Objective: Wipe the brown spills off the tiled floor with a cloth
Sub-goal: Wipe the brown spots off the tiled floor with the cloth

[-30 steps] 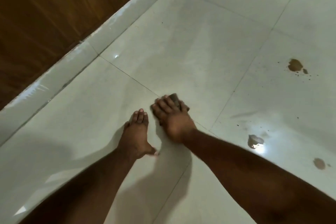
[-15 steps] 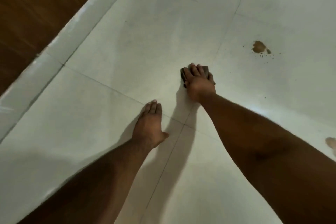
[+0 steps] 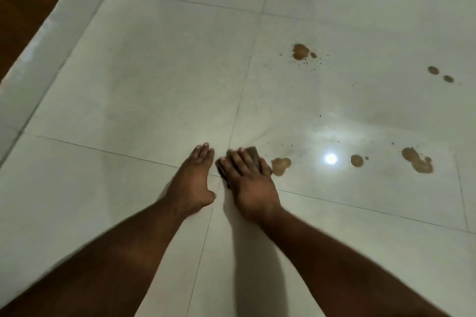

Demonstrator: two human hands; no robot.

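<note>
The right hand (image 3: pixel 251 183) is pressing flat, fingers straight, on the cloth (image 3: pixel 253 155), touching the nearest spill (image 3: pixel 280 165); the left hand (image 3: pixel 192 180) is lying flat just beside the cloth.

Both arms are extended forward. The left hand (image 3: pixel 192 177) is laid flat, fingers straight; the right hand (image 3: pixel 248 180) is pressed down, fingers spread.

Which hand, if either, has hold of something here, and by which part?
The right hand presses flat on top of the brown cloth, fingers straight, covering most of it. The left hand holds nothing; it rests on the tiled floor.
</note>
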